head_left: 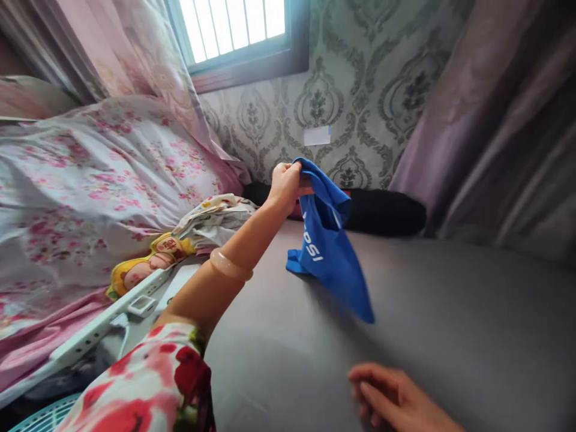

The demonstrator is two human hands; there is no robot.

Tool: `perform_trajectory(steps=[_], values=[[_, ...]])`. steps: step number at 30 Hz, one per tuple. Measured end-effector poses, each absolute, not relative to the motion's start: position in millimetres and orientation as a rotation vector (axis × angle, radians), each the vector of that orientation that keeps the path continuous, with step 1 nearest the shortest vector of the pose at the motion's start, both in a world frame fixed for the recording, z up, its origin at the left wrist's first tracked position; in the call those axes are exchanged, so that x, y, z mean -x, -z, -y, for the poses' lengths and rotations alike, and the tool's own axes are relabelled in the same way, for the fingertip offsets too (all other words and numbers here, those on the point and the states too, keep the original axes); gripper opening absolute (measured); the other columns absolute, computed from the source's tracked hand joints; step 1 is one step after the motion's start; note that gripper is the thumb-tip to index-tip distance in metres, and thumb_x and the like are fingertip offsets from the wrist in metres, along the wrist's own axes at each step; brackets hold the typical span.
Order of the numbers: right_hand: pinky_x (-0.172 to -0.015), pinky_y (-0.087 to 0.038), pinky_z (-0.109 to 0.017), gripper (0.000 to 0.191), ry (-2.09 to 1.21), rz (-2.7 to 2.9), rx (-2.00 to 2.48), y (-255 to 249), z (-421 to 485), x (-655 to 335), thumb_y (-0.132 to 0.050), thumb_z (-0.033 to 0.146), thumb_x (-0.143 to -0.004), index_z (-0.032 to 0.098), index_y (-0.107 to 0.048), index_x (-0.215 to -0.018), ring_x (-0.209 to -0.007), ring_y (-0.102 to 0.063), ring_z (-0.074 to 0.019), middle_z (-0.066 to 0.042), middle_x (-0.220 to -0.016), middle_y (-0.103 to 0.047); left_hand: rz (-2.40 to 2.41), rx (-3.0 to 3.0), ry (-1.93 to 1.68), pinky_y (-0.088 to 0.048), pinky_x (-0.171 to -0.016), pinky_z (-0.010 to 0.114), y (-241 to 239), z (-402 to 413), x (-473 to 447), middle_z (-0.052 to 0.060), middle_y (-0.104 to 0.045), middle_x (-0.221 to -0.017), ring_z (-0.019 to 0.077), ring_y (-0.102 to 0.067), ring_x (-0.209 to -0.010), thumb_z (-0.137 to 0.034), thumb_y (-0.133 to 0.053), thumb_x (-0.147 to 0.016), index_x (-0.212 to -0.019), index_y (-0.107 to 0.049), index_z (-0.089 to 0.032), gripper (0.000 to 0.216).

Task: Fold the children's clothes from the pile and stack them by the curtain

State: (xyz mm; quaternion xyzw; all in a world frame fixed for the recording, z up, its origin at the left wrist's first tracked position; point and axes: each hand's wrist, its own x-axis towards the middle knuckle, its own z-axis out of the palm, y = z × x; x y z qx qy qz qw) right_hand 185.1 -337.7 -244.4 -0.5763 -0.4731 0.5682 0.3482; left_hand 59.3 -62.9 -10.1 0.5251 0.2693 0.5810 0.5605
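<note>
My left hand (288, 185) is closed on the upper edge of a blue cloth bag (330, 258) with white letters on its side. The bag hangs limp from the hand, with a dark gap under its upper fold. Its lower parts reach down close to the grey sheet (270, 336); whether they touch it I cannot tell. My right hand (391, 393) is low at the front, below the bag and apart from it. Its fingers are loosely bent, a gap shows between thumb and forefinger, and nothing is visible in it.
A long black bolster (382, 211) lies against the patterned wall. On the left are a white power strip (108, 312), a yellow plush toy (144, 264), folded clothes (220, 219) and a floral cloth (90, 174). Curtains (477, 120) hang at both sides, near a barred window (234, 27).
</note>
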Motion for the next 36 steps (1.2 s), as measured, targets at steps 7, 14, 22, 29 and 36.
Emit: perform_trajectory(steps=[7, 14, 22, 29, 36], values=[[-0.086, -0.048, -0.043, 0.034, 0.148, 1.061, 1.585, 183, 279, -198, -0.063, 0.044, -0.080, 0.021, -0.051, -0.101, -0.091, -0.057, -0.0232, -0.009, -0.100, -0.057, -0.476, -1.152, -1.285, -0.057, -0.075, 0.037, 20, 120, -83, 0.000, -0.060, -0.068, 0.0166, -0.068, -0.070, -0.018, -0.056, -0.082, -0.081, -0.045, -0.018, 0.012], [-0.090, -0.047, -0.041, 0.016, 0.327, 1.164, 1.476, 174, 235, -212, -0.056, 0.029, -0.083, 0.021, -0.059, -0.096, -0.098, -0.058, -0.0241, -0.009, -0.099, -0.061, -0.542, -1.188, -1.355, -0.057, -0.066, 0.031, 29, 137, -84, -0.001, -0.059, -0.071, 0.0139, -0.066, -0.066, -0.023, -0.056, -0.083, -0.081, -0.044, -0.019, 0.013], [-0.069, -0.055, -0.032, 0.033, -0.308, 1.073, 1.336, 116, 282, -229, -0.066, 0.045, -0.080, 0.026, -0.067, -0.106, -0.076, -0.067, -0.0190, -0.002, -0.088, -0.073, -0.905, -1.619, -1.793, -0.047, -0.058, 0.021, 63, 107, -41, -0.001, -0.057, -0.069, 0.0124, -0.056, -0.068, -0.022, -0.064, -0.067, -0.056, -0.051, -0.018, 0.018], [-0.053, -0.053, -0.024, 0.030, -0.538, 0.882, 1.375, 85, 324, -241, -0.076, 0.050, -0.070, 0.027, -0.072, -0.088, -0.060, -0.065, -0.0153, -0.002, -0.076, -0.073, -0.471, -1.536, -1.421, -0.042, -0.056, 0.022, 92, 124, -36, 0.002, -0.066, -0.072, 0.0121, -0.057, -0.065, -0.018, -0.054, -0.062, -0.049, -0.048, -0.017, 0.015], [-0.063, -0.053, -0.029, 0.045, -0.621, 1.005, 1.599, 134, 286, -278, -0.073, 0.061, -0.064, 0.018, -0.075, -0.081, -0.069, -0.066, -0.0203, -0.005, -0.077, -0.073, -0.829, -1.283, -1.006, -0.019, -0.039, 0.018, 164, 109, -58, -0.009, -0.032, -0.044, 0.0043, -0.030, -0.038, -0.031, -0.066, -0.063, -0.052, -0.037, -0.019, 0.033]])
